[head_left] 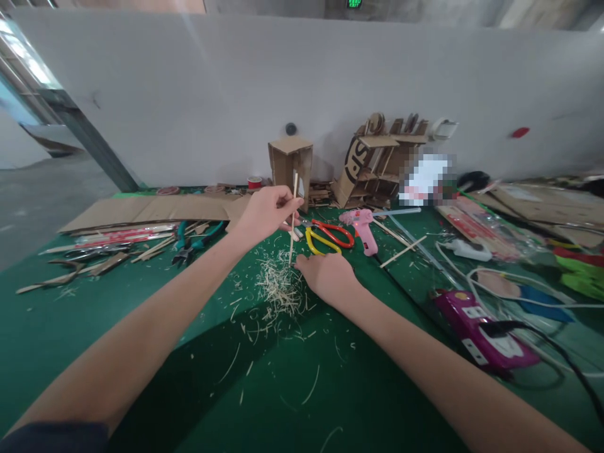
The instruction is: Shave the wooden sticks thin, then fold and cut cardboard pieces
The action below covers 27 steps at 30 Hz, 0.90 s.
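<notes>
My left hand (268,215) pinches a thin wooden stick (291,242) between thumb and fingers, holding it nearly upright. The stick's lower end comes down over a heap of pale wood shavings (279,290) on the green table. Beside that lower end is my right hand (329,277), its fingers curled closed; whatever they grip is hidden from me. Just beyond my right hand lie scissors with one red and one yellow handle (324,242). A pink glue gun (362,228) with a clear glue stick in its back stands to the right of them.
Teal-handled pliers (180,245) and wood strips lie left, before a flat cardboard piece (155,212). An open cardboard box (290,151) and a cardboard shelf (372,160) stand against the white wall. At right are a purple power strip (486,333), cables and plastic packets (481,226).
</notes>
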Each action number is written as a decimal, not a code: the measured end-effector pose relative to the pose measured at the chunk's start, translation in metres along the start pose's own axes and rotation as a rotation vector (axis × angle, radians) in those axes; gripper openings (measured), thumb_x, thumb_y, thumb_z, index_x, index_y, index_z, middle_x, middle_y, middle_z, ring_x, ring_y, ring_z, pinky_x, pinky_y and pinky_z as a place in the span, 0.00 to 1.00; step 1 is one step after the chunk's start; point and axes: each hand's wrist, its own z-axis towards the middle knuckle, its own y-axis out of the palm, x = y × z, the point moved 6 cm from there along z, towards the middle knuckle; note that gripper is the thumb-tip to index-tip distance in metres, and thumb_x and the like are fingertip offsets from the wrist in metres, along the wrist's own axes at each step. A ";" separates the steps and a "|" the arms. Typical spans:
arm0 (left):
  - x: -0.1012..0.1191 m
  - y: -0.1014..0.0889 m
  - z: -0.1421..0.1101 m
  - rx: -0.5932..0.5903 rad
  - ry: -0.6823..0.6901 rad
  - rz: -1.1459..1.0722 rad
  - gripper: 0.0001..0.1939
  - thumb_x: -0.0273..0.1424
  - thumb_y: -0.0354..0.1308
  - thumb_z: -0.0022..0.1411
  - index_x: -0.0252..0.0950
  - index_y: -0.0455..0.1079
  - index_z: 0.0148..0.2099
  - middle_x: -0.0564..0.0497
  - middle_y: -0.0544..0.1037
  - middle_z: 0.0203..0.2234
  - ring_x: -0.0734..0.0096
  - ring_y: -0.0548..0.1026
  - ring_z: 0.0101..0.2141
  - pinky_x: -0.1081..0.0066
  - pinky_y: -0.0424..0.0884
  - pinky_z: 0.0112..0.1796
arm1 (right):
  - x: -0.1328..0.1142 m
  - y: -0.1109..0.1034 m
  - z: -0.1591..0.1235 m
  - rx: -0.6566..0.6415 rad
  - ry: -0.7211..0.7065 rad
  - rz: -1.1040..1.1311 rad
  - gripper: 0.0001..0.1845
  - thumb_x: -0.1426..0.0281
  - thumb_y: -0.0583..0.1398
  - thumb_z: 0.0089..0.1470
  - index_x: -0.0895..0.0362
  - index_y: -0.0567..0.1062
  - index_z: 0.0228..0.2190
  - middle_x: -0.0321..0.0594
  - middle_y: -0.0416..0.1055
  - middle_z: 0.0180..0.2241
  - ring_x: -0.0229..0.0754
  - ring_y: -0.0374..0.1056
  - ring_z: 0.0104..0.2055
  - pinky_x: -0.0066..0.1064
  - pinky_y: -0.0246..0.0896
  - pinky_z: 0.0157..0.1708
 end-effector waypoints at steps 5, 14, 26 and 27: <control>0.003 -0.002 -0.001 0.001 -0.002 0.011 0.13 0.38 0.54 0.62 0.35 0.61 0.28 0.49 0.75 0.24 0.70 0.79 0.28 0.76 0.76 0.24 | -0.002 -0.010 -0.002 0.017 -0.045 -0.020 0.13 0.73 0.49 0.60 0.58 0.72 0.38 0.42 0.73 0.26 0.36 0.64 0.22 0.30 0.42 0.22; 0.000 -0.003 0.000 0.029 0.003 0.031 0.14 0.37 0.54 0.62 0.35 0.61 0.27 0.49 0.75 0.23 0.71 0.78 0.27 0.76 0.76 0.23 | 0.011 -0.021 0.001 0.222 0.051 -0.097 0.20 0.65 0.42 0.65 0.57 0.72 0.41 0.42 0.72 0.24 0.36 0.62 0.22 0.31 0.37 0.22; 0.005 -0.003 -0.002 0.026 0.007 0.048 0.15 0.38 0.54 0.62 0.36 0.60 0.27 0.49 0.76 0.23 0.71 0.78 0.27 0.76 0.76 0.24 | -0.002 -0.003 0.000 -0.050 -0.008 -0.031 0.15 0.70 0.47 0.62 0.57 0.72 0.40 0.41 0.73 0.25 0.38 0.65 0.22 0.30 0.40 0.22; 0.005 -0.003 -0.002 0.029 0.009 0.048 0.15 0.37 0.55 0.62 0.35 0.60 0.27 0.48 0.76 0.23 0.71 0.78 0.27 0.76 0.76 0.24 | -0.002 -0.002 0.000 -0.043 -0.005 -0.033 0.15 0.69 0.46 0.63 0.57 0.72 0.39 0.41 0.73 0.25 0.39 0.65 0.22 0.30 0.40 0.21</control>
